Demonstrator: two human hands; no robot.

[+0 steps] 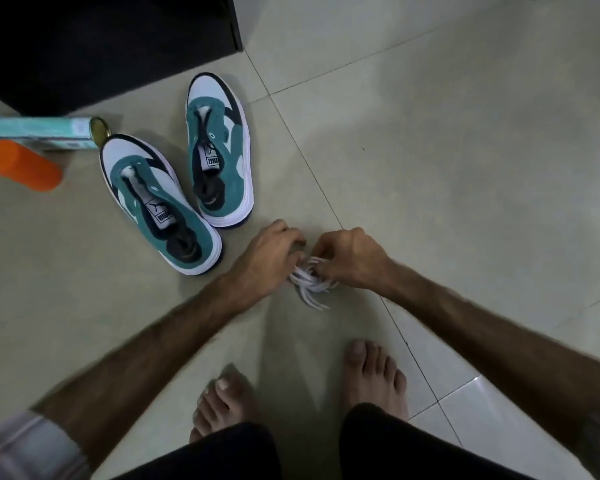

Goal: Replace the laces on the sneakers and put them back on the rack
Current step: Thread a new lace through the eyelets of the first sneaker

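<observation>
- Sneakers: a teal-and-white pair stands on the tiled floor (430,116), both unlaced, tongues showing, toes pointing away from the person.
- Left sneaker (160,206) and right sneaker (219,150) sit side by side, heels close together, the right one set a little farther from the person.
- White shoelaces (309,282), a tangled bundle, are held just off the floor, near the sneakers' heels on the side toward the person's feet.
- The left hand (267,254) has its fingers curled down onto the bundle, pinching it; the fingertips themselves are partly hidden.
- The right hand (347,258) meets it from the opposite side, fingers bent and gripping the same laces.
- An orange cylindrical container (21,166) lies on the floor beyond the left sneaker's toe, off to its outer side.
- A pale green box (32,133) lies just behind the container, with a yellowish round object (99,129) touching the left sneaker's toe end.
- A dark cabinet (101,46) rises behind the sneakers.
- Two bare feet (371,375) stand on the tiles, well short of the sneakers.
</observation>
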